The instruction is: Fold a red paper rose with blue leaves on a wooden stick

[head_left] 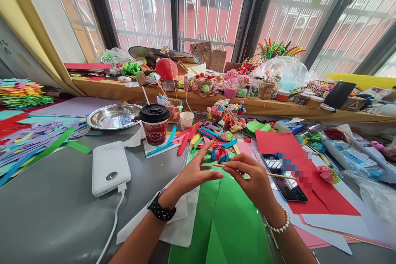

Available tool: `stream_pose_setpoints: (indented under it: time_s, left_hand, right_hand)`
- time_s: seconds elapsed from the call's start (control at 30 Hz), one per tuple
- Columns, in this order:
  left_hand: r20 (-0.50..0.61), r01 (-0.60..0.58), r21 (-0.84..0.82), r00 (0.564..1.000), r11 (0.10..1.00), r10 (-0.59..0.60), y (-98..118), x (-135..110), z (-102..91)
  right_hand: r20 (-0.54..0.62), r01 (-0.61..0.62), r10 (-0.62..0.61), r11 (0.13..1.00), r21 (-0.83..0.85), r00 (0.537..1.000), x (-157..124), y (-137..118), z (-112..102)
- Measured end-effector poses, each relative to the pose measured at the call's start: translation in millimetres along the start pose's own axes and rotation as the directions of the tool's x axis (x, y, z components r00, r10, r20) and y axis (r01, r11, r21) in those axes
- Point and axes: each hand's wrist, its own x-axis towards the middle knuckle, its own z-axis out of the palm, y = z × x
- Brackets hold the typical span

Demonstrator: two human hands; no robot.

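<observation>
My right hand [249, 173], with a pearl bracelet at the wrist, pinches a thin wooden stick [281, 176] that lies across the fingers. My left hand [196, 169], wearing a black dotted watch band, is open with thumb and fingers apart. The stick's left tip reaches the gap between that thumb and the fingers. Just beyond both hands sits a small red and blue folded-paper flower [220, 155]; whether a finger touches it I cannot tell. Green paper [235, 218] spreads beneath the hands. A crumpled white tissue [182, 222] lies under my left wrist.
Left are a white power bank [108, 161] with cable, a lidded paper cup [154, 130] and a metal plate [105, 117]. Paper strips [37, 140] cover the far left. A phone [287, 185] rests on red paper [334, 198] at right. Crafts crowd the window ledge [130, 90].
</observation>
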Motion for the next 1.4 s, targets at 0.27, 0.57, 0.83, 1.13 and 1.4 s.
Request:
stream_pose_setpoints:
  time_s: [0.27, 0.57, 0.83, 1.13, 1.4]
  left_hand:
    - [-0.131, -0.213, 0.523, 0.937, 0.825, 0.325, 2.4, -0.5, -0.7]
    - [-0.06, -0.244, 0.506, 0.947, 0.827, 0.316, -0.6, 0.8, 2.2]
    - [-0.067, -0.207, 0.484, 0.96, 0.85, 0.272, 1.6, 1.1, 2.4]
    - [-0.049, -0.238, 0.524, 0.95, 0.818, 0.307, -7.9, 1.3, 2.9]
    - [-0.046, -0.226, 0.531, 0.955, 0.817, 0.294, -2.2, 1.3, 5.1]
  right_hand:
    - [0.027, -0.018, 0.019, 0.998, -0.061, 0.999, -0.3, 8.4, 6.8]
    - [0.031, -0.012, 0.015, 0.996, -0.092, 0.999, -1.4, 8.7, 9.0]
    - [0.106, -0.053, 0.059, 0.997, -0.064, 0.993, -0.4, 10.4, 8.7]
    - [0.098, -0.195, 0.2, 0.979, -0.065, 0.975, -1.7, 9.9, 8.9]
    - [0.07, -0.223, 0.23, 0.97, -0.095, 0.971, -0.2, 10.1, 9.3]
